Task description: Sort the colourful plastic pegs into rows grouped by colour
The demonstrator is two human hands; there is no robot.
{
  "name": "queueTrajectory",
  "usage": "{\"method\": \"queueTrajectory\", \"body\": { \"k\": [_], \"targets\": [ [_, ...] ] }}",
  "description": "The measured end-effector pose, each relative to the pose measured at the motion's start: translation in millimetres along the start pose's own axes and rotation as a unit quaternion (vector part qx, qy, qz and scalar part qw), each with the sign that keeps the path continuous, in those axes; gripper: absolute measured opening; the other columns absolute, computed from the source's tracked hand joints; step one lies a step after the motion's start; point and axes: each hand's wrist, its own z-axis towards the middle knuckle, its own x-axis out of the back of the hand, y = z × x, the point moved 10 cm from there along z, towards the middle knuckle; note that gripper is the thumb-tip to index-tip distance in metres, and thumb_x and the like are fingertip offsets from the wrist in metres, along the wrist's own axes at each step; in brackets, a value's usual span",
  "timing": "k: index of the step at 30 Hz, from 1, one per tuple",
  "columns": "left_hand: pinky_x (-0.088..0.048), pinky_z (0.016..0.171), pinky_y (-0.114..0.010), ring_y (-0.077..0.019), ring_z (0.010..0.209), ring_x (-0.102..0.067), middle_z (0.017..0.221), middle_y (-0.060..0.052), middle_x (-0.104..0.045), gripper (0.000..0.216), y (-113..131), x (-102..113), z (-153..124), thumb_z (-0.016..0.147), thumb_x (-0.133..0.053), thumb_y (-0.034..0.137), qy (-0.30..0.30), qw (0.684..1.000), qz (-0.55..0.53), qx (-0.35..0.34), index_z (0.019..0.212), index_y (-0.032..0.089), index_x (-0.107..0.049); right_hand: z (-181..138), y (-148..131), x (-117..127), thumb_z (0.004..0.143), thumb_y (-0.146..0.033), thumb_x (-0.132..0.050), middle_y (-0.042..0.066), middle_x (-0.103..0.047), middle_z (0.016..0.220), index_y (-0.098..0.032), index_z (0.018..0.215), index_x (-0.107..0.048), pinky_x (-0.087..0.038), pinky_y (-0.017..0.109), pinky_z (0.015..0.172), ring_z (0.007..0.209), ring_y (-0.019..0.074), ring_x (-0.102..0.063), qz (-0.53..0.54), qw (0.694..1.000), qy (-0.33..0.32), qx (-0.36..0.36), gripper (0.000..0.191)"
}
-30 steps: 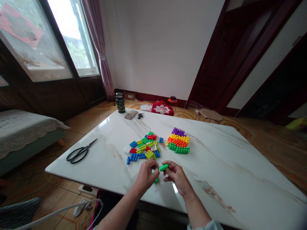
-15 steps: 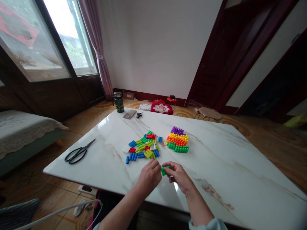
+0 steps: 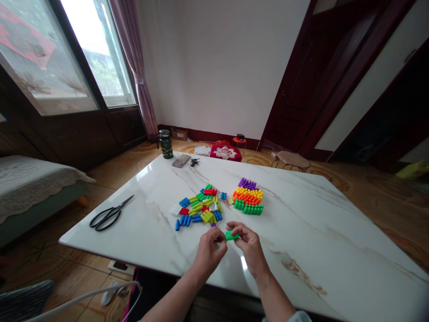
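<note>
My right hand (image 3: 248,247) pinches a small green plastic block (image 3: 231,235) just above the white marble table (image 3: 335,250). My left hand (image 3: 209,250) is curled right beside it, fingertips closed near the block's left end; what it grips is hidden. Just beyond my hands lies a loose pile of small blocks (image 3: 200,208) in blue, green, yellow, red and white. To the right of the pile sits a joined slab of blocks (image 3: 249,197) in purple, yellow, orange and green rows.
Black scissors (image 3: 109,214) lie near the table's left edge. A camouflage bottle (image 3: 166,144), a phone (image 3: 181,160) and keys (image 3: 194,162) sit at the far corner. A bed (image 3: 30,183) stands at left, a small stool (image 3: 292,160) beyond the table.
The green block has turned from pointing up-right to lying flat in my right fingers. Both hands stayed close together near the table's front edge.
</note>
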Motion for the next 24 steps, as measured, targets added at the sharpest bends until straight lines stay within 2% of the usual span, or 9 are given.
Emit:
{"method": "queueTrajectory", "body": {
  "k": [2,5,8,10,13,16,20,22,24],
  "targets": [
    [-0.036,0.058,-0.022,-0.0115,0.062,-0.049,0.065,0.001,-0.050,0.015,2,2,-1,0.070,-0.049,0.006,0.006,1.000,0.010,-0.014,0.063,0.019,-0.050,-2,13,4,0.069,-0.040,-0.074,0.008,-0.065,0.117,-0.022,0.090,-0.063,-0.051,0.036,0.086,0.105,0.0234,-0.062,0.053,0.996,0.025,-0.067,0.030],
    [-0.040,0.064,-0.024,-0.0135,0.069,-0.052,0.070,-0.001,-0.052,0.015,9,5,-1,0.072,-0.049,0.005,0.015,0.998,0.040,-0.054,0.067,0.019,-0.052,-9,38,11,0.076,-0.064,-0.062,0.010,-0.068,0.106,-0.022,0.107,-0.059,-0.054,0.031,0.063,0.087,0.0218,-0.067,0.020,0.980,0.060,-0.188,0.053],
    [-0.043,0.067,-0.026,-0.0151,0.072,-0.053,0.073,-0.002,-0.054,0.016,17,7,-3,0.075,-0.049,0.005,0.022,0.993,0.075,-0.094,0.069,0.019,-0.052,-16,58,3,0.077,-0.078,-0.047,0.008,-0.068,0.076,-0.018,0.095,-0.061,-0.043,0.023,0.043,0.055,0.0153,-0.062,-0.024,0.959,0.006,-0.283,0.064],
    [-0.043,0.068,-0.027,-0.0160,0.073,-0.052,0.074,-0.003,-0.055,0.017,27,3,-6,0.077,-0.047,0.005,0.005,0.984,0.105,-0.144,0.071,0.019,-0.053,-18,64,-4,0.077,-0.078,-0.046,0.003,-0.061,0.056,-0.017,0.076,-0.058,-0.029,0.018,0.035,0.037,0.0081,-0.046,-0.029,0.951,-0.036,-0.305,0.063],
    [-0.043,0.068,-0.028,-0.0171,0.073,-0.050,0.075,-0.004,-0.056,0.019,44,-12,-15,0.080,-0.044,0.006,-0.061,0.960,0.138,-0.236,0.075,0.019,-0.055,-17,65,-4,0.073,-0.070,-0.060,-0.004,-0.049,0.044,-0.018,0.063,-0.051,-0.013,0.016,0.035,0.032,0.0024,-0.027,-0.026,0.949,-0.045,-0.310,0.054],
    [-0.044,0.067,-0.028,-0.0174,0.074,-0.050,0.076,-0.004,-0.056,0.020,47,-18,-20,0.081,-0.043,0.006,-0.093,0.950,0.140,-0.263,0.077,0.019,-0.057,-18,59,-5,0.068,-0.053,-0.073,-0.006,-0.052,0.050,-0.017,0.077,-0.059,-0.017,0.015,0.039,0.039,0.0030,-0.035,0.025,0.951,-0.057,-0.304,0.040],
    [-0.044,0.069,-0.027,-0.0163,0.075,-0.052,0.075,-0.004,-0.056,0.018,30,-4,-11,0.077,-0.046,0.005,-0.036,0.980,0.081,-0.176,0.073,0.019,-0.056,-12,35,-6,0.066,-0.041,-0.079,0.000,-0.066,0.077,-0.020,0.101,-0.067,-0.043,0.021,0.056,0.064,0.0104,-0.059,0.069,0.973,-0.083,-0.204,0.043],
    [-0.042,0.066,-0.025,-0.0151,0.072,-0.053,0.073,-0.002,-0.056,0.016,19,2,-6,0.072,-0.048,0.005,-0.018,0.993,0.040,-0.108,0.069,0.019,-0.054,-9,26,-4,0.067,-0.038,-0.080,0.001,-0.068,0.080,-0.020,0.100,-0.069,-0.047,0.025,0.066,0.071,0.0135,-0.062,0.043,0.984,-0.079,-0.152,0.039],
    [-0.039,0.062,-0.024,-0.0135,0.067,-0.051,0.068,-0.001,-0.054,0.014,9,2,-2,0.068,-0.049,0.006,-0.021,0.999,0.001,-0.044,0.065,0.018,-0.053,-6,15,-4,0.067,-0.034,-0.080,0.003,-0.069,0.082,-0.020,0.088,-0.072,-0.048,0.028,0.072,0.077,0.0159,-0.063,0.005,0.992,-0.080,-0.094,0.026]
  ]
}}
